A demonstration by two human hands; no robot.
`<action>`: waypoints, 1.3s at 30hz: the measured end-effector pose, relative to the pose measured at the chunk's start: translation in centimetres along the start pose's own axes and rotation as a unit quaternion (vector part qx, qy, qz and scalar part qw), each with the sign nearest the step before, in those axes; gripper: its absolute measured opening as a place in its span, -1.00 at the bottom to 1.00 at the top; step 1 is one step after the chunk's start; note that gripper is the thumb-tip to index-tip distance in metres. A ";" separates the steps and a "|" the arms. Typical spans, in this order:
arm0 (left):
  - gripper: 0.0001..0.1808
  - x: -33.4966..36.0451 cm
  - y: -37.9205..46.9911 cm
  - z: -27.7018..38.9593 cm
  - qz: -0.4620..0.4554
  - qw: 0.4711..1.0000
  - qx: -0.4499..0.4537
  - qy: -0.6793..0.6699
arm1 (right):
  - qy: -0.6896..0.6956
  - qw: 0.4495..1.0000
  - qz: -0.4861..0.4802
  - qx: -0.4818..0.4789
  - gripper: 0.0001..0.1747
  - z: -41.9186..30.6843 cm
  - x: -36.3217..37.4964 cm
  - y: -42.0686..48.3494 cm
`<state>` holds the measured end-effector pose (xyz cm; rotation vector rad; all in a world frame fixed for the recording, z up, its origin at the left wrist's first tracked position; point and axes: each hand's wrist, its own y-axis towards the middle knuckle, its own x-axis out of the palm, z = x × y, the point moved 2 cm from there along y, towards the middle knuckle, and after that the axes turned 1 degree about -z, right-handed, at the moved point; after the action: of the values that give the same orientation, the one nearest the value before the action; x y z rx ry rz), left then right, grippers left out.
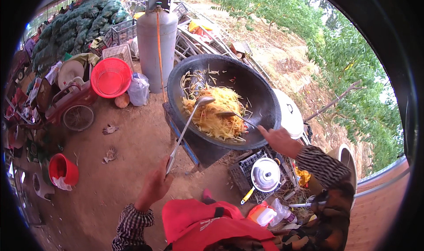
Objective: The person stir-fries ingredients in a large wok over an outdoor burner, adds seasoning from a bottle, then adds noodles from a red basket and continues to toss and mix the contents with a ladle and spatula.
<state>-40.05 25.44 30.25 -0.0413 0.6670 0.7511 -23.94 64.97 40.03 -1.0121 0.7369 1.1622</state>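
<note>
My left hand grips the handle of a metal ladle, whose bowl rests over the food at the left of the wok. In my right hand is the handle of a second long-handled utensil, a wok spatula or ladle; its head is partly sunk in the food. Shredded yellow vegetables, perhaps potato, with a few red bits are heaped in the large black wok. Some shreds stick to the wok's far wall. The wok sits tilted on a dark metal stove stand.
A grey gas cylinder with an orange hose stands behind the wok. At right are a white lid and a lidded pan on a crate. Left are a red basket, a cart and a red bucket.
</note>
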 end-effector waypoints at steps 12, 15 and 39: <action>-0.46 2.5 10.0 -2.2 -0.062 0.993 -0.074 0.061 | -0.095 0.993 0.050 0.051 -0.77 4.5 8.7 21.5; -0.46 1.5 8.9 -0.5 -0.093 0.990 -0.065 0.080 | -0.098 0.994 0.040 -0.035 -0.74 4.7 7.7 13.9; -0.41 -3.6 1.8 0.8 0.009 0.959 -0.207 -0.192 | -0.057 0.992 0.008 0.113 -0.55 4.1 11.7 20.0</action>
<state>-42.70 24.73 33.35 -0.2661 0.1318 0.8771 -40.31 74.69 26.16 -0.7466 0.7679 1.1121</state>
